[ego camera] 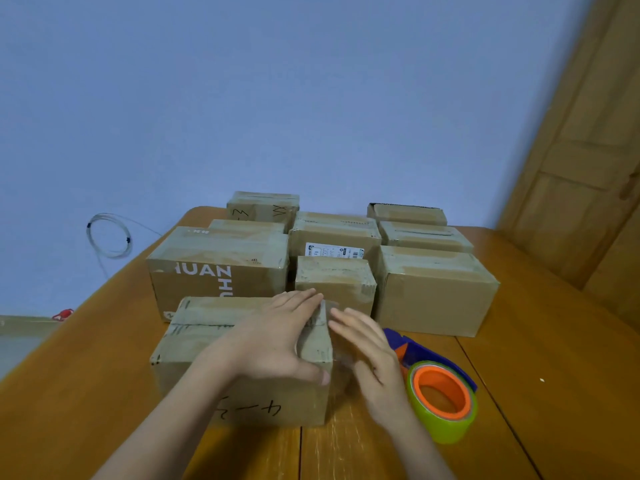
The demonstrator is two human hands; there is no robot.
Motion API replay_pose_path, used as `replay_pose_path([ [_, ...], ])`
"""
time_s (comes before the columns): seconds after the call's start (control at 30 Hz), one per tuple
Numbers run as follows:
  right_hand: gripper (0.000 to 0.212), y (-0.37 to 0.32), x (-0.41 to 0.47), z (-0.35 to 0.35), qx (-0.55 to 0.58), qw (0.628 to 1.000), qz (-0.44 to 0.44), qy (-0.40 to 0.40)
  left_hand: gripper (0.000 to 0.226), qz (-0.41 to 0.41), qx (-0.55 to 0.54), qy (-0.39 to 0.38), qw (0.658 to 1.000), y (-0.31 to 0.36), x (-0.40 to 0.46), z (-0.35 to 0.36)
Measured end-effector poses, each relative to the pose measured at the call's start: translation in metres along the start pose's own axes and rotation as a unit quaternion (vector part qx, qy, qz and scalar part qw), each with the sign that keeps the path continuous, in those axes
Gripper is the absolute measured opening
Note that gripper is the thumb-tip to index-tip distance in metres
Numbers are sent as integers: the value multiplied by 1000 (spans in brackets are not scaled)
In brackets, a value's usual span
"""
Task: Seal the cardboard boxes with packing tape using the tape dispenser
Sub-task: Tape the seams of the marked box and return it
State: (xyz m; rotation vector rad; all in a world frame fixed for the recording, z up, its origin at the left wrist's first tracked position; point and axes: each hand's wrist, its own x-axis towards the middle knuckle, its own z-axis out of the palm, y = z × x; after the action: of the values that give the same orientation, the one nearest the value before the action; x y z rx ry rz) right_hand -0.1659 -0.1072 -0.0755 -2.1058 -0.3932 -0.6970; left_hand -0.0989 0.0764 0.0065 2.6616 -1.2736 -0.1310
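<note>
A closed cardboard box (207,344) with black handwriting on its front stands nearest me on the wooden table. My left hand (277,341) lies flat on its top right part, fingers straight, thumb down over the front edge. My right hand (367,355) presses with straight fingers against the box's right end, where clear tape hangs over the corner. The tape dispenser (440,386), blue with an orange core and a green-yellow roll, lies on the table just right of my right hand, held by neither hand.
Several taped cardboard boxes stand in rows behind, among them a large printed one (218,268) at the left and a plain one (436,292) at the right. The wooden table (536,393) spreads to the right. A wooden door (581,150) stands far right; a wire coil (109,235) hangs on the wall.
</note>
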Motion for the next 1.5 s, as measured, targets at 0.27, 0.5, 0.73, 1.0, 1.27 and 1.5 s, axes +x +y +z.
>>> replay_pose_path([
  [0.27, 87, 9, -15, 14, 61, 987, 78, -124, 128, -7, -46, 11, 999, 0, -1, -4],
  [0.5, 42, 20, 9, 10, 50, 987, 55, 140, 134, -10, -87, 16, 996, 1, -1, -6],
  [0.73, 32, 14, 49, 21, 165, 973, 152, 61, 122, -28, -118, 15, 992, 4, -2, -7],
  [1.0, 18, 21, 51, 29, 90, 978, 134, 129, 115, -33, -125, 13, 992, 3, 1, -7],
  [1.27, 25, 12, 35, 40, 55, 979, 115, 158, 112, -40, -138, 11, 990, 5, 1, -9],
  [1.5, 71, 1, 0, 23, 181, 963, 200, 18, 110, -37, -126, 4, 991, 5, -1, -9],
])
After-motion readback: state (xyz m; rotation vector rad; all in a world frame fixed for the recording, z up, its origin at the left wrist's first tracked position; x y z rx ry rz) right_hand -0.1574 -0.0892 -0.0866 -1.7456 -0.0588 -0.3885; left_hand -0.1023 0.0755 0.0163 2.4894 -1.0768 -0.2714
